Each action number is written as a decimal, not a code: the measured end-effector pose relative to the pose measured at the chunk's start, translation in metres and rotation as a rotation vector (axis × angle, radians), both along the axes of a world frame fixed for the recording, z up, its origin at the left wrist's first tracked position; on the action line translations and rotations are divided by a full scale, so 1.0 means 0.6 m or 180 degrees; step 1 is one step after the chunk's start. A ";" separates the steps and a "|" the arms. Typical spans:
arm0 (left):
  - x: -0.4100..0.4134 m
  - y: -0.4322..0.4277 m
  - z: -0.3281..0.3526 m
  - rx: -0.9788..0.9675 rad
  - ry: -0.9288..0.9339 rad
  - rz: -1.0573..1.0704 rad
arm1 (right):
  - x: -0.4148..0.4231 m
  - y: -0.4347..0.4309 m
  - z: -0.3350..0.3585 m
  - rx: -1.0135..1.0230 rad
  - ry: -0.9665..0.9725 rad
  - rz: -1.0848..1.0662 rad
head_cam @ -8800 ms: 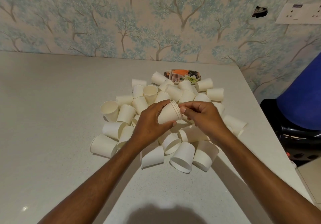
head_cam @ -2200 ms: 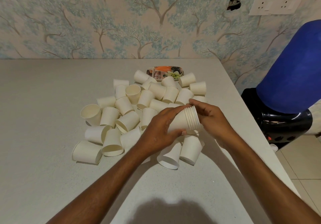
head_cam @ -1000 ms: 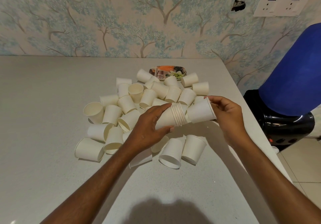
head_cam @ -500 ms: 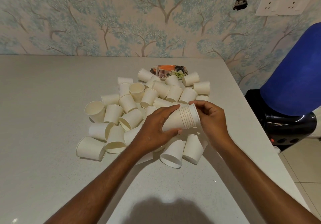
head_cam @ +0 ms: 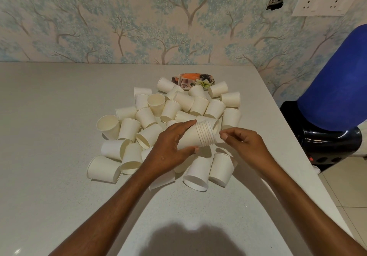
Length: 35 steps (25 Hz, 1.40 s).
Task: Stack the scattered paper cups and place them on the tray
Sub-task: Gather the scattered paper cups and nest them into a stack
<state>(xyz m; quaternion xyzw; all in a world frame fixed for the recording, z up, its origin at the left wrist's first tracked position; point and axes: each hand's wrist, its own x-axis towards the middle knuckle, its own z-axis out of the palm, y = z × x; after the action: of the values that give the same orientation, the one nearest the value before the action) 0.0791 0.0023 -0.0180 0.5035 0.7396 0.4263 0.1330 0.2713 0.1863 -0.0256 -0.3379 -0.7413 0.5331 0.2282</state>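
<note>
My left hand (head_cam: pixel 171 148) grips a nested stack of white paper cups (head_cam: pixel 202 134), held on its side with the rims pointing right. Just to the right of the rims hovers my right hand (head_cam: pixel 243 143), fingers loosely curled and holding nothing, a small gap from the stack. Several loose white paper cups (head_cam: pixel 151 116) lie scattered in a heap on the table (head_cam: pixel 49 116) around and behind my hands. A small patterned tray (head_cam: pixel 193 78) lies behind the heap, partly covered by cups.
The table's right edge runs close to the heap. Beyond it stand a blue bottle (head_cam: pixel 337 81) on a black dispenser (head_cam: pixel 321 142). A wallpapered wall with a socket plate (head_cam: pixel 321 3) rises behind the table.
My right hand pushed a single cup into the stack, then let go and drew slightly back to the right. The stack has several more cups than at the start.
</note>
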 end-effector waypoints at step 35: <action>0.018 0.006 0.000 -0.0024 -0.0123 -0.0077 | -0.029 -0.030 0.031 -0.1407 0.1808 -0.0694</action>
<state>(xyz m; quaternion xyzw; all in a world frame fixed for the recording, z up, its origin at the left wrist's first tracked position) 0.0899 0.0060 -0.0178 0.5036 0.7324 0.4315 0.1544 0.2536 0.1685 -0.0072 -0.2947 -0.4752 0.7253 0.4017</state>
